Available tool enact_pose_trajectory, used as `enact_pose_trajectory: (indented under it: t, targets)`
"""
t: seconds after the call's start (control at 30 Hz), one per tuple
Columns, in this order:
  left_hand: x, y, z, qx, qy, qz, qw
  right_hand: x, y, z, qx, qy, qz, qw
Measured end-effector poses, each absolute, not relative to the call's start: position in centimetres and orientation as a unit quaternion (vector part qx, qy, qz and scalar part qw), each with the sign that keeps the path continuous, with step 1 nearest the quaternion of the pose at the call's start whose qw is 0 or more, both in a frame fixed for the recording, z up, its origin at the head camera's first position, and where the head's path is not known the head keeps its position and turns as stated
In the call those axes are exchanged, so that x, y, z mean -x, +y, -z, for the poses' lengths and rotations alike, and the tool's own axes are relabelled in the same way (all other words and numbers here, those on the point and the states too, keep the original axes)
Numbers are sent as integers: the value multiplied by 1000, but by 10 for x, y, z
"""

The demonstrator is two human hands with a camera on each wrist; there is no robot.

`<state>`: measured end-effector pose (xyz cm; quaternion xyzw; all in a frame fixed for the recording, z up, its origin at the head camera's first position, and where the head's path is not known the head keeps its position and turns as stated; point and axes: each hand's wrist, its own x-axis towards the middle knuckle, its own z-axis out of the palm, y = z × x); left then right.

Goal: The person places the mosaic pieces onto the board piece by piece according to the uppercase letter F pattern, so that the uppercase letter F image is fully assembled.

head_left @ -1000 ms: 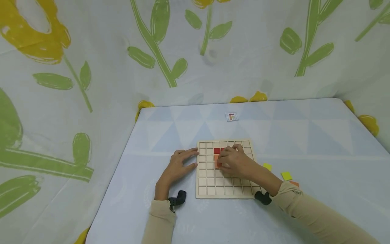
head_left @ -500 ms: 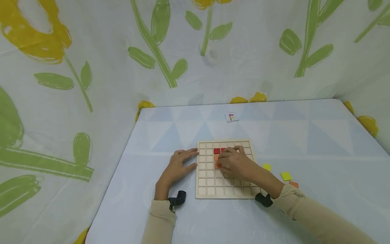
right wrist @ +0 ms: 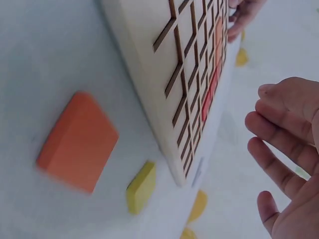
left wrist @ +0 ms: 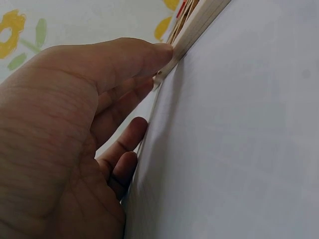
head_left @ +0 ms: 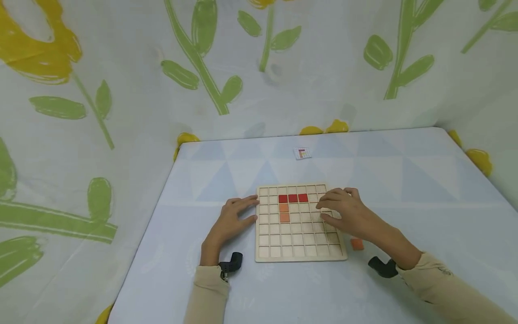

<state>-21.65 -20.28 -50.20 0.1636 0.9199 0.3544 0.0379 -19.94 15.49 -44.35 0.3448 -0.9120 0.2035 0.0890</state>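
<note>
A square wooden grid board [head_left: 285, 252] lies on the table. Three red tiles [head_left: 293, 198] form a row in it, with two orange tiles [head_left: 284, 212] in a column below the leftmost red one. My left hand [head_left: 231, 220] touches the board's left edge with thumb and fingertips; in the left wrist view the thumb meets the wooden side. Over the board's right side hovers my right hand [head_left: 350, 212], fingers loosely bent and apart, nothing between them in the right wrist view. A loose orange tile [right wrist: 79, 144] and a yellow tile [right wrist: 141, 189] lie beside the board.
Toward the back of the table [head_left: 226, 288] lies a small card [head_left: 302, 153] printed with a coloured grid pattern. A flower-printed cloth [head_left: 323, 81] hangs behind and at the sides. Each wrist carries a black camera mount [head_left: 231, 263].
My right hand has moved right, off the orange tiles, uncovering the third red tile and the lower orange one. The left hand stays at the board's edge. The head view has shifted slightly.
</note>
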Motion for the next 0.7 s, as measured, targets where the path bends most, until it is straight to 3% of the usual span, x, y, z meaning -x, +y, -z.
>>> enact_pose_trajectory:
  t: [0.7]
  targets:
    - [218,-204,507,-165,921,-353,34,170,216,458,-346,-898,-213,171]
